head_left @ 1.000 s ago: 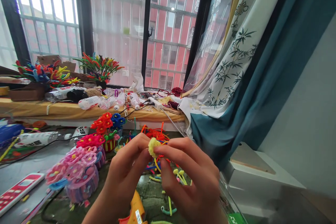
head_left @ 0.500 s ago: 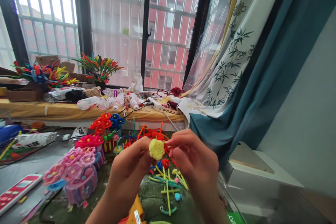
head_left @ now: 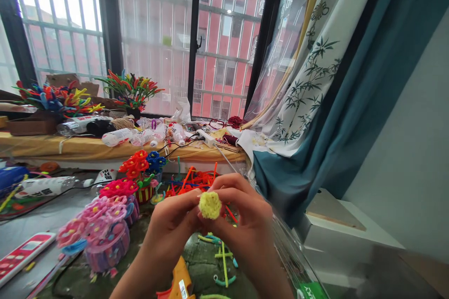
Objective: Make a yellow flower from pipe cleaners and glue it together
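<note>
A small round yellow fuzzy piece (head_left: 210, 205), which looks like coiled pipe cleaner, is held up in front of me. My left hand (head_left: 173, 217) pinches its left side between thumb and fingers. On the other side, my right hand (head_left: 242, 217) has its thumb and fingertips closed on the same piece, and the two hands nearly meet. Below them lie yellow-green pipe cleaner pieces (head_left: 223, 261) and an orange tool (head_left: 180, 278), partly hidden by my left forearm. Red pipe cleaners (head_left: 196, 180) are heaped behind my hands.
Pots of pipe cleaner flowers stand on the left: pink (head_left: 105, 229), red (head_left: 135, 166) and blue (head_left: 156, 162). A red-and-white device (head_left: 26, 254) lies at the lower left. Plastic bottles (head_left: 117, 137) and a power strip (head_left: 206, 138) lie on the window ledge. Blue curtains (head_left: 298, 182) hang at right.
My right hand has moved left and closed in on the yellow piece, so both hands now hold it. The piece has shifted slightly down.
</note>
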A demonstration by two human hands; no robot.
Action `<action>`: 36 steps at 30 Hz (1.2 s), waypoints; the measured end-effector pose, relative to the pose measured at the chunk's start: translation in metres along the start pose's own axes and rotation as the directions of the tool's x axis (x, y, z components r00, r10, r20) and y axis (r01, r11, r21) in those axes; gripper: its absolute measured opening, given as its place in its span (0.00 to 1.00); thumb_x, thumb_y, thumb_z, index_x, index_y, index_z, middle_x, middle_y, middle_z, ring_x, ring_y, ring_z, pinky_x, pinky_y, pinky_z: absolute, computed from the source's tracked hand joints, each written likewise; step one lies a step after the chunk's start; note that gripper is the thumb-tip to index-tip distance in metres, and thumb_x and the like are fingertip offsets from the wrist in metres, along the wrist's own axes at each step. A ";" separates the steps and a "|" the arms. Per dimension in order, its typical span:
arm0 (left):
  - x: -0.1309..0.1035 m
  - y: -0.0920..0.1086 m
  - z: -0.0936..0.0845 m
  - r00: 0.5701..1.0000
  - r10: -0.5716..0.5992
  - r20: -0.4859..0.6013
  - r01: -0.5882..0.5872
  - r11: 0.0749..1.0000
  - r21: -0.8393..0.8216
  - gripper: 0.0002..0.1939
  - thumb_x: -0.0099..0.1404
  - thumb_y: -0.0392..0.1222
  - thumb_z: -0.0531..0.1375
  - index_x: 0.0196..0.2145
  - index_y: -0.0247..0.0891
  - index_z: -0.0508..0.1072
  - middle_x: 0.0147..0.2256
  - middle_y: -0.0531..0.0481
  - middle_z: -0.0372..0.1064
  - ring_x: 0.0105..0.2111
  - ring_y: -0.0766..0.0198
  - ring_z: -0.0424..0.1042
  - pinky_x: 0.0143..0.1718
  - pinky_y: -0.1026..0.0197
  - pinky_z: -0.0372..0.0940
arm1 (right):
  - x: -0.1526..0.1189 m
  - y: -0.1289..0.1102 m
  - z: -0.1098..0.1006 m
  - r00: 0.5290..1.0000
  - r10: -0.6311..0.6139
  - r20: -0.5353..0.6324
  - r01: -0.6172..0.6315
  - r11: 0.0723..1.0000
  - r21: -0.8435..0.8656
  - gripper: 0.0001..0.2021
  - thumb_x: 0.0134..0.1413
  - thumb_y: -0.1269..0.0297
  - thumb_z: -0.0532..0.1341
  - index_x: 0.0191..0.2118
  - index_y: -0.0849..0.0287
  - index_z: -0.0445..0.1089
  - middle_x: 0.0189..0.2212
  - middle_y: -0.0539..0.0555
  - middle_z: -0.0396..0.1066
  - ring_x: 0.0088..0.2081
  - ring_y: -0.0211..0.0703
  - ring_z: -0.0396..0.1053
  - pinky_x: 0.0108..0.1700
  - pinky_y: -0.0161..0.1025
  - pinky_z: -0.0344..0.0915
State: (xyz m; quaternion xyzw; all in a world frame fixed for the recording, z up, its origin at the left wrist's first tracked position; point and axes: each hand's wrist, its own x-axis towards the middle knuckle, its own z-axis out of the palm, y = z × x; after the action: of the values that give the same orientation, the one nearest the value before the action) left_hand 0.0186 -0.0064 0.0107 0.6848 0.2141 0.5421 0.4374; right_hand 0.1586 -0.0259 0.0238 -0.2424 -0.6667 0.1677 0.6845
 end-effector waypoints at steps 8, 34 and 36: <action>0.000 0.003 0.000 0.991 -0.036 0.127 0.028 0.997 0.066 0.28 0.64 0.64 0.58 0.21 0.36 0.73 0.17 0.53 0.59 0.17 0.68 0.56 0.17 0.66 0.52 | -0.002 0.000 0.002 0.996 0.075 -0.047 -0.070 0.992 0.102 0.14 0.50 0.59 0.72 0.20 0.58 0.73 0.25 0.50 0.71 0.27 0.38 0.68 0.24 0.34 0.63; -0.009 0.033 -0.020 0.872 0.483 -0.078 -0.269 0.608 0.747 0.04 0.65 0.44 0.63 0.39 0.46 0.76 0.32 0.56 0.75 0.27 0.66 0.72 0.29 0.67 0.65 | -0.001 -0.002 -0.010 0.946 -0.323 -0.038 0.306 0.922 -0.239 0.12 0.61 0.70 0.64 0.26 0.61 0.73 0.23 0.52 0.74 0.24 0.37 0.70 0.26 0.33 0.66; -0.014 0.038 -0.018 0.850 0.523 -0.058 -0.253 0.502 0.827 0.02 0.66 0.41 0.62 0.38 0.46 0.74 0.33 0.58 0.73 0.30 0.68 0.72 0.33 0.69 0.64 | 0.000 -0.001 -0.011 0.935 -0.356 0.001 0.341 0.896 -0.283 0.11 0.62 0.71 0.64 0.26 0.62 0.73 0.23 0.54 0.74 0.24 0.37 0.70 0.27 0.33 0.65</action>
State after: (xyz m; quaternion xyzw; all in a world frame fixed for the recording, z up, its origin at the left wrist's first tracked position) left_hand -0.0096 -0.0310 0.0352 0.7446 0.3344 0.5711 -0.0871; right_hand 0.1695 -0.0278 0.0239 -0.2171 -0.6986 -0.0590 0.6793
